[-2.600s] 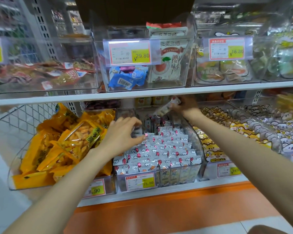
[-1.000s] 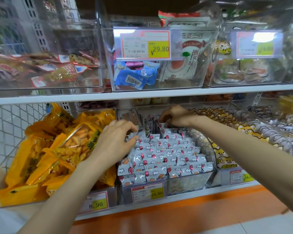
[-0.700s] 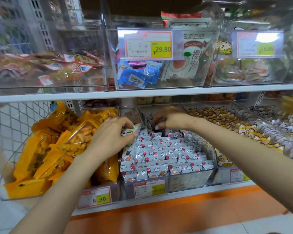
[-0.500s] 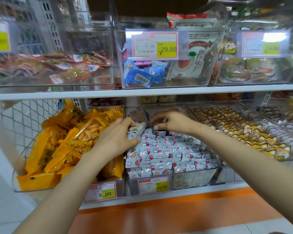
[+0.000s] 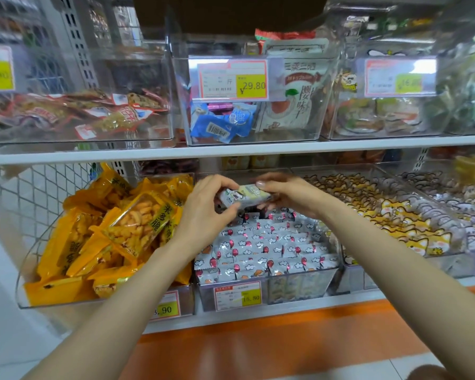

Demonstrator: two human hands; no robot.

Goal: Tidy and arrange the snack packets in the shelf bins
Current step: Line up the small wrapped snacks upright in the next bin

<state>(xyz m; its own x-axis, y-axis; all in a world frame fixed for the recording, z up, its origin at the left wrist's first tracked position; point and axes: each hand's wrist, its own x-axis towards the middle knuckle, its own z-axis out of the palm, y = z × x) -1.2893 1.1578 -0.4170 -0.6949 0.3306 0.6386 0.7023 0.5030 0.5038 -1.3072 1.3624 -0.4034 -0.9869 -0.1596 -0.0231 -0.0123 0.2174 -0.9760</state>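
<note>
Both hands are meeting over the back of the middle bin (image 5: 299, 289): the left hand (image 5: 203, 212) and right hand (image 5: 288, 196) are each pinching one end of a small packet (image 5: 243, 197), fingers curled round it, just above the rows (image 5: 263, 248). If either pinch is loosening, I'd guess the packet is dropping flat and ruffling those upright rows. The shelf (image 5: 231, 152) is hanging close over the knuckles and the bin walls are hemming the sides, leaving room only toward the front.
</note>
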